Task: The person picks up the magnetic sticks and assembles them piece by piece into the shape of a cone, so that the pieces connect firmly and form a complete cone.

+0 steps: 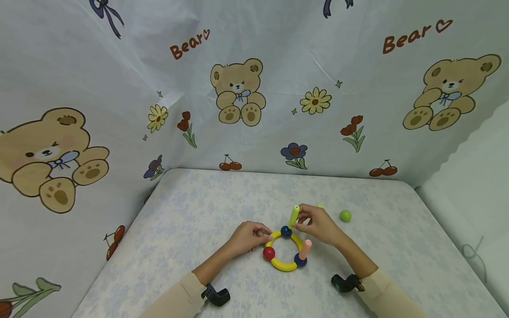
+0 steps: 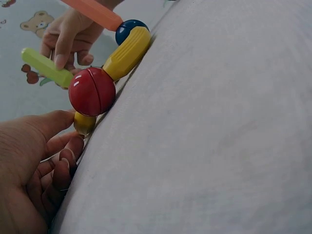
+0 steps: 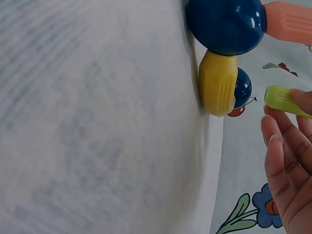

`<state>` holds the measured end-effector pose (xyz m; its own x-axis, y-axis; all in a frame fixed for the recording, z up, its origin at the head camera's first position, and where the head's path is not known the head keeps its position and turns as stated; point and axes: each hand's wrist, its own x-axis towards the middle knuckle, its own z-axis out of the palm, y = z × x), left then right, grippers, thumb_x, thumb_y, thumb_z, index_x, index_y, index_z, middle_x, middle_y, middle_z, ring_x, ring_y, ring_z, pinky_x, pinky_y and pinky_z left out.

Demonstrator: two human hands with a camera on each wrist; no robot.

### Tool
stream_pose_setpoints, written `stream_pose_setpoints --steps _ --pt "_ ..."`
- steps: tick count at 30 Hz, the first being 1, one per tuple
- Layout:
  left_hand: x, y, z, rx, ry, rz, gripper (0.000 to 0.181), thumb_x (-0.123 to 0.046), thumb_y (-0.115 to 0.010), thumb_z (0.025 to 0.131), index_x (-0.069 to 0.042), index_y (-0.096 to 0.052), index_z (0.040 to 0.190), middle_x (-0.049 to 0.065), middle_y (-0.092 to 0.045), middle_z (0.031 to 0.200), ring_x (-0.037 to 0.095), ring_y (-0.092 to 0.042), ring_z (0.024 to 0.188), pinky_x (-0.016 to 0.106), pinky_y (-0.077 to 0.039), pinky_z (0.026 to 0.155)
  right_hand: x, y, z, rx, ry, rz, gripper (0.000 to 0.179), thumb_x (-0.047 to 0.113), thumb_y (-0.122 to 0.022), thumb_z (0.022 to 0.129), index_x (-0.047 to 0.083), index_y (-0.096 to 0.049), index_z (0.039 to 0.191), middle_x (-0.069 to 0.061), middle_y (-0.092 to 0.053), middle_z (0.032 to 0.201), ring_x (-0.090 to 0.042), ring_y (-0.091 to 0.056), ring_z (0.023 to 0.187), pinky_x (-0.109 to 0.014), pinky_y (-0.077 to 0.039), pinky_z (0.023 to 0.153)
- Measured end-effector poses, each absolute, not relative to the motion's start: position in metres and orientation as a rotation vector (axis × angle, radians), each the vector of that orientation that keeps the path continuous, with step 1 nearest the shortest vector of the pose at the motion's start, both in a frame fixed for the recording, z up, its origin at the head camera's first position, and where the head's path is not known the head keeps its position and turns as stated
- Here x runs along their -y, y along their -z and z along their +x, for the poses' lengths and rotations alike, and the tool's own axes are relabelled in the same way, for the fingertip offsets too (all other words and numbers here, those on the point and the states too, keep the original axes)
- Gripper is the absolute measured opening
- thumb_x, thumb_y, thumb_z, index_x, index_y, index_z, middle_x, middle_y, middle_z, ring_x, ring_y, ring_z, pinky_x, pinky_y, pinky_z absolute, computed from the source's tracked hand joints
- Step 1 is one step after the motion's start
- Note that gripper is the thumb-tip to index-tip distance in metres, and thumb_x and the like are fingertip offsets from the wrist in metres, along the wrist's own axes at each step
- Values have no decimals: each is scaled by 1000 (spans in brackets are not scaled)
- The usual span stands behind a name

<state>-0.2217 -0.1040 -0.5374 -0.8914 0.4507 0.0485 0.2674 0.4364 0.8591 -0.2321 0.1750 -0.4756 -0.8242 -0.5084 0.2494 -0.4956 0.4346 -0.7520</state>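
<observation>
A ring of yellow curved rods (image 1: 284,266) lies on the table, joined by a red ball (image 1: 268,253) and two blue balls (image 1: 286,231). From the near blue ball (image 3: 226,24) an orange rod (image 1: 305,249) stands up, slightly tilted. My left hand (image 1: 248,237) pinches the yellow rod (image 2: 85,123) beside the red ball with thumb and fingers. Between thumb and fingertips, my right hand (image 1: 316,223) holds a light green rod (image 1: 294,216) over the far blue ball. In the right wrist view a small gap shows between that rod's end and the ball (image 3: 242,87).
Behind my right hand, a green ball (image 1: 345,216) sits on the table (image 1: 199,194). Another light green piece (image 1: 320,205) peeks out just past the hand. A bear-printed curtain (image 1: 278,128) hangs along the table's far edge.
</observation>
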Motion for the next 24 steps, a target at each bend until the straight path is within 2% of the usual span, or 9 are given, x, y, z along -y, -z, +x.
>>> stream_pose_setpoints --steps 7,18,24 --pt "104 540 -223 -2493 -1451 653 18 -33 -77 92 -20 -79 104 -8 -67 70 8 -49 44 23 -40 41 -170 476 -235 -2648 1322 -939 19 11 -80 89 16 -67 102 6 -70 91 -11 -68 82 -27 -55 64" --pt "104 539 -223 -2477 -1469 646 19 -34 -77 92 -19 -79 104 -8 -67 71 8 -49 44 24 -42 41 -168 479 -237 -2634 1283 -969 19 12 -79 90 14 -68 105 3 -74 96 -13 -67 83 -27 -55 65" --pt "106 539 -225 -2446 -1461 639 22 -37 -75 93 -20 -78 107 -6 -68 74 10 -52 46 26 -45 42 -171 480 -237 -2592 1216 -915 16 15 -79 91 15 -72 106 1 -74 101 -16 -69 88 -28 -56 70"
